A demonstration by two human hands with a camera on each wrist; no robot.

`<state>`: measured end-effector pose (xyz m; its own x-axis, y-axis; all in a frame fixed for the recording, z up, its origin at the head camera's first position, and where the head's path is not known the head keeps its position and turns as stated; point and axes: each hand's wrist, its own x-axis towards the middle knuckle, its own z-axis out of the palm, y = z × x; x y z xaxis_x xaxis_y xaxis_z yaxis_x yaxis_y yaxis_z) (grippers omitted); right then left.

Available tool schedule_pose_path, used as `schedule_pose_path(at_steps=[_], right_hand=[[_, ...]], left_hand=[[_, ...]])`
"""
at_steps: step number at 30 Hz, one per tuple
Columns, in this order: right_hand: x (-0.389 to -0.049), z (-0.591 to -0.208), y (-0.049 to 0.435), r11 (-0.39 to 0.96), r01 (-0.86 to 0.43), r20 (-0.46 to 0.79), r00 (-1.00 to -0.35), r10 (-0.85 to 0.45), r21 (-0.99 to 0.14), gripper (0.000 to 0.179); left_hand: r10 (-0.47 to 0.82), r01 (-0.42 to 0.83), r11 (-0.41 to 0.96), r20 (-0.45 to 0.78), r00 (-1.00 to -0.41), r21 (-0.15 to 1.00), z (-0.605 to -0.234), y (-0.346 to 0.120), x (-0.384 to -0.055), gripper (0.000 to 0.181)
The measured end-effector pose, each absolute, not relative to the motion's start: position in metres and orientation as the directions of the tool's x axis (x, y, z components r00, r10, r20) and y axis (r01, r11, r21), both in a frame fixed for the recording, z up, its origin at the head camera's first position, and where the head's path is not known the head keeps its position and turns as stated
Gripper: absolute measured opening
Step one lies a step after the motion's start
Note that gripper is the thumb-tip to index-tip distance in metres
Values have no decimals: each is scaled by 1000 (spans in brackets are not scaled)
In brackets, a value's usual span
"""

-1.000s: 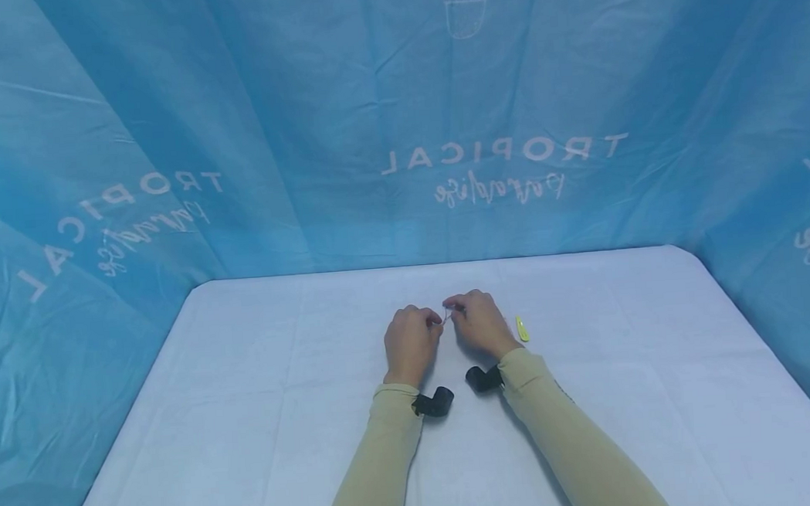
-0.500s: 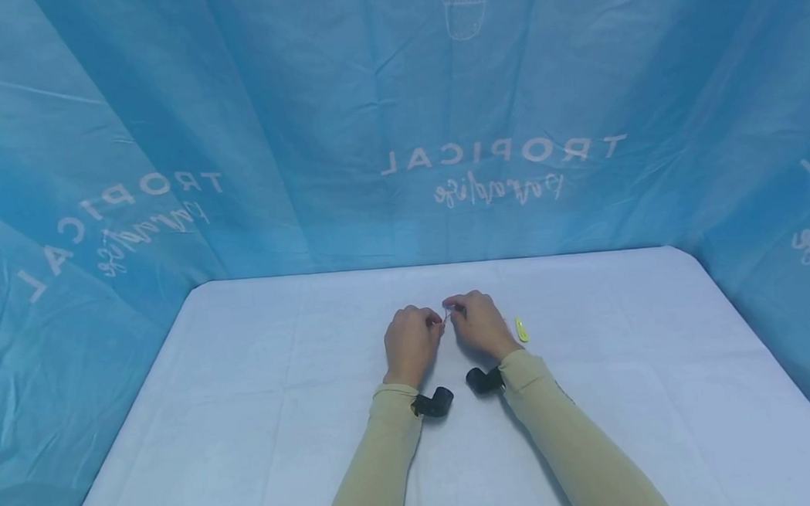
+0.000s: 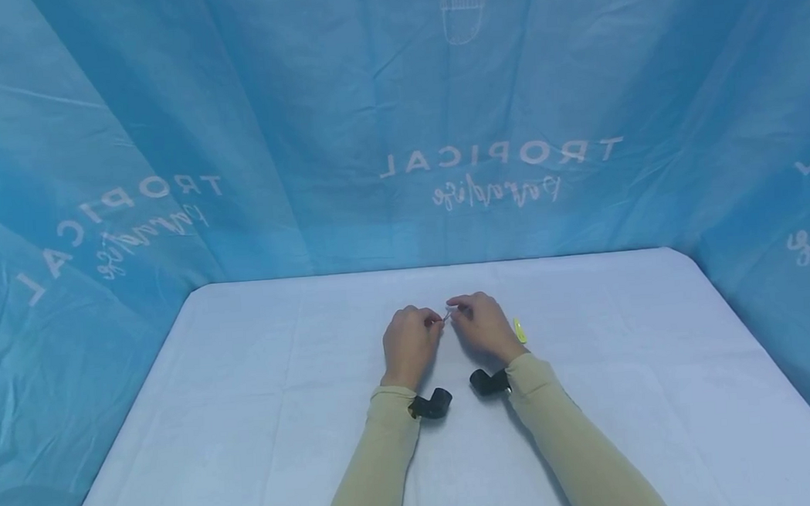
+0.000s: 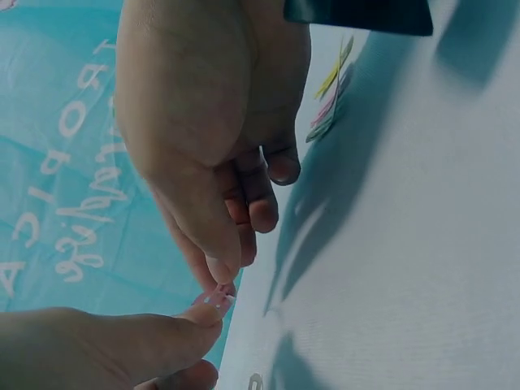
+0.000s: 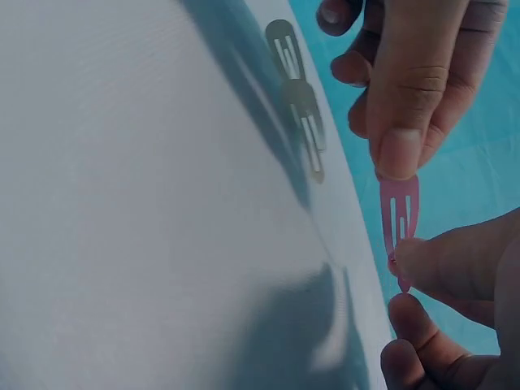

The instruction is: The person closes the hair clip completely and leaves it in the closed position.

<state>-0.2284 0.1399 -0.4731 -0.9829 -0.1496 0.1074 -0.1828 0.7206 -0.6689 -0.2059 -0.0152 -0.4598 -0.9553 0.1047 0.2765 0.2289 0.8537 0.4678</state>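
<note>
A pink snap hair clip is held in the air between both hands. In the right wrist view, the right hand pinches its wide end between thumb and finger. The left hand has thumb and fingers at the narrow tip. Seen from the head, the left hand and right hand meet fingertip to fingertip just above the table, the clip tiny between them. The left wrist view shows the same pink clip, partly covered by the fingers.
To the right of the right hand lies a yellow hair clip. Dull green-yellow clips lie end to end in the right wrist view. Yellow, pink and green clips lie together in the left wrist view. Blue curtain surrounds the white table.
The right hand and wrist have shifted very slightly right and toward the person; the left hand is nearly still. The whole head view has dipped a little. The clip stays between the fingertips.
</note>
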Motion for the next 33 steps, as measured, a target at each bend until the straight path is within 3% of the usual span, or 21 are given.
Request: schedule_pose_path(at_steps=[33], right_hand=[[-212, -471, 156, 682, -234, 226, -969, -103, -693, 25]], left_hand=[[112, 211, 826, 214, -970, 523, -451, -15, -203, 11]])
